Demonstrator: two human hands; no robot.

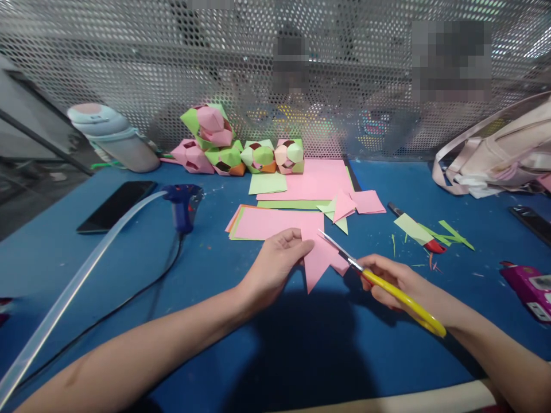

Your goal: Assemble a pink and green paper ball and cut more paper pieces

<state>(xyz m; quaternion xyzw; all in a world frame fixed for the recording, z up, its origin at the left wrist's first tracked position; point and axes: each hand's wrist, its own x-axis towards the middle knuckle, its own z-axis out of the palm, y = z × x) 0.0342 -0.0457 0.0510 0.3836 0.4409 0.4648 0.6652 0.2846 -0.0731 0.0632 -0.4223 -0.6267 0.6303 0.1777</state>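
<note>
My left hand (pixel 279 258) pinches a piece of pink paper (pixel 317 264) between thumb and fingers; its lower end tapers to a point. Yellow-handled scissors (pixel 398 295) are held in my right hand (pixel 396 281), the blades pointing up and left across the paper's right side. Whether the blades are cutting I cannot tell. Just behind my left hand lies a stack of pink, green and orange paper strips (pixel 275 222). Beyond the scissors' tip are cut pink pieces (pixel 343 205) and a pale green star-like piece (pixel 341 222).
Folded paper balls (pixel 224 158) stand along the perforated metal panel (pixel 172 69). A glue gun (pixel 183 206) with a long glue stick and cord, a phone (pixel 116 206) and a tumbler (pixel 116 140) are left. A cutter (pixel 434 246), green scraps, a purple box (pixel 527 289) and a bag (pixel 508 143) are right.
</note>
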